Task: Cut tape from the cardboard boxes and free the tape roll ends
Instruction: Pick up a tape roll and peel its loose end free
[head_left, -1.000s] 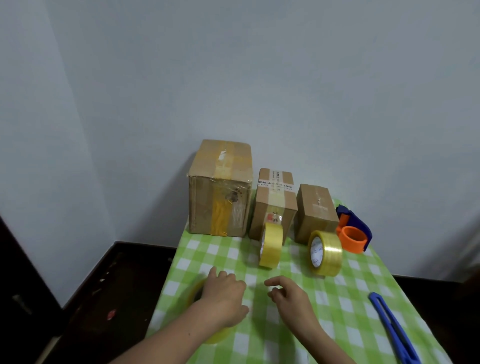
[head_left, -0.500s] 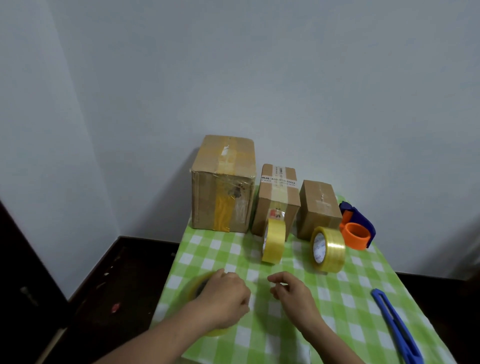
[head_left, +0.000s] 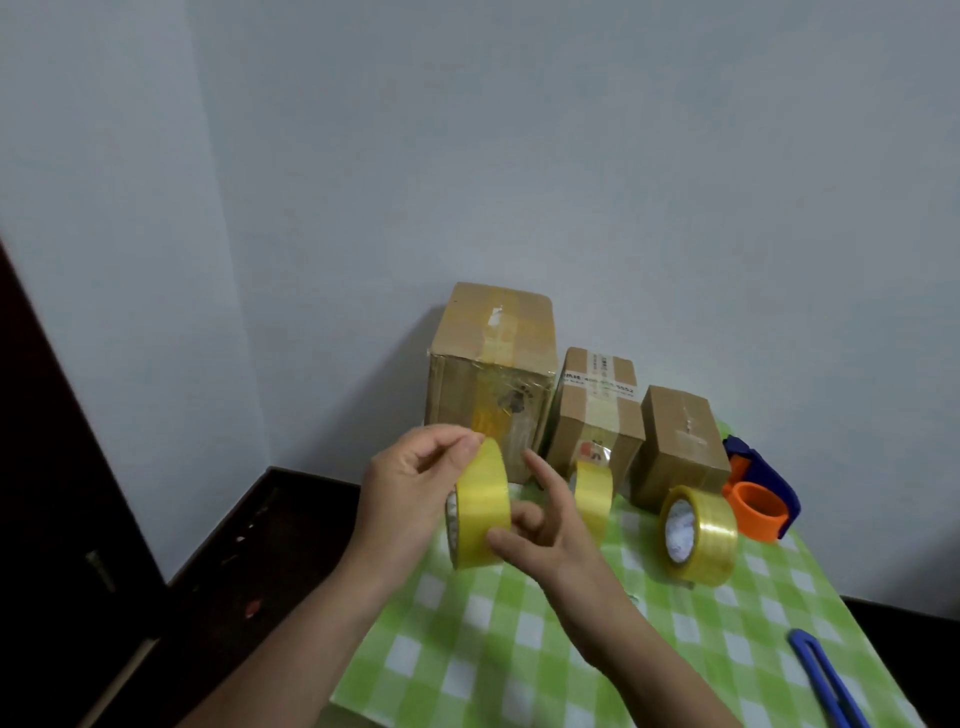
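Note:
My left hand (head_left: 410, 488) holds a yellow tape roll (head_left: 480, 506) upright above the table, thumb and forefinger pinching its top edge. My right hand (head_left: 545, 525) touches the roll's right side with the thumb low on its band and the other fingers spread. Three taped cardboard boxes stand at the back: a large box (head_left: 491, 379), a middle box (head_left: 597, 410) and a small box (head_left: 680, 441). A second yellow roll (head_left: 592, 496) stands against the middle box. A third roll (head_left: 698, 535) stands in front of the small box.
A green checked cloth (head_left: 519, 649) covers the table, whose left edge drops to a dark floor (head_left: 208, 571). A blue and orange tape dispenser (head_left: 761, 493) sits at the back right. A blue cutter (head_left: 826, 680) lies at the right front. Walls close the back and left.
The left hand has lifted the yellow roll from the table's left front and turned it upright. The right hand has come up to touch it. The camera view has shifted.

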